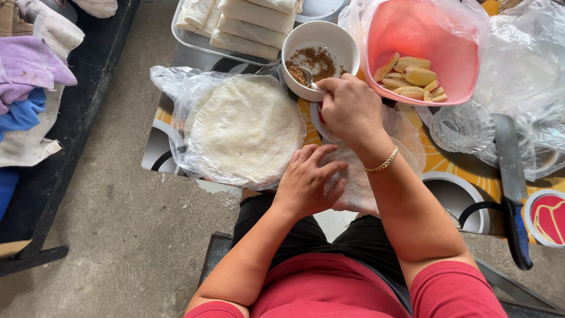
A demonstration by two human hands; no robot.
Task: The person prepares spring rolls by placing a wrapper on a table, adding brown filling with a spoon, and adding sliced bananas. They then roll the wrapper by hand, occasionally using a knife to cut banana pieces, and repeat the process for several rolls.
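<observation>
Patterned tabletop [447, 162] is bearing one white ceramic bowl [347, 44] holding brown crumbs and one pink plastic bowl [412, 35] holding sliced bananas. Right hand [351, 109] is gripping a metal spoon [308, 77] dipping into the crumbs; left hand [307, 181] is pressing flat, fingers spread, on one thin round wrapper [406, 138].

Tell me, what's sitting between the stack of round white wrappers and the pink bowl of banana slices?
The white bowl of brown sugar sits between the wrapper stack and pink bowl; the right hand holds a spoon there, head view.
</observation>
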